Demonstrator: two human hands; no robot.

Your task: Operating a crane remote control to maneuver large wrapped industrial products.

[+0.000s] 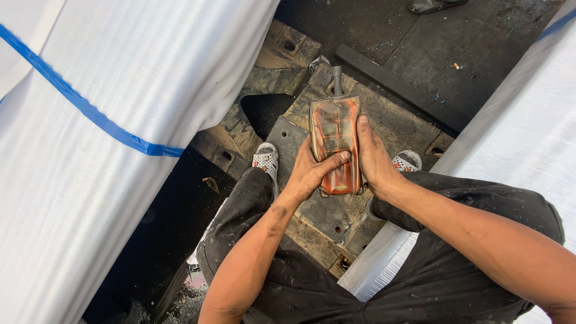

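I hold an orange push-button control box (335, 144) wrapped in clear plastic, upright in front of me, with a grey cable stub at its top. My left hand (312, 171) grips its left side, the thumb lying across the lower buttons. My right hand (373, 159) clasps its right edge, fingers along the side. Below the box are my dark trousers and two white perforated clogs (266, 161).
A big white wrapped roll with a blue tape band (90, 114) fills the left. Another white wrapped roll (516, 138) lies on the right. Underfoot are dirty metal plates with bolt holes (396, 120) and a dark floor. A person's dark shoe (432, 5) shows at the top.
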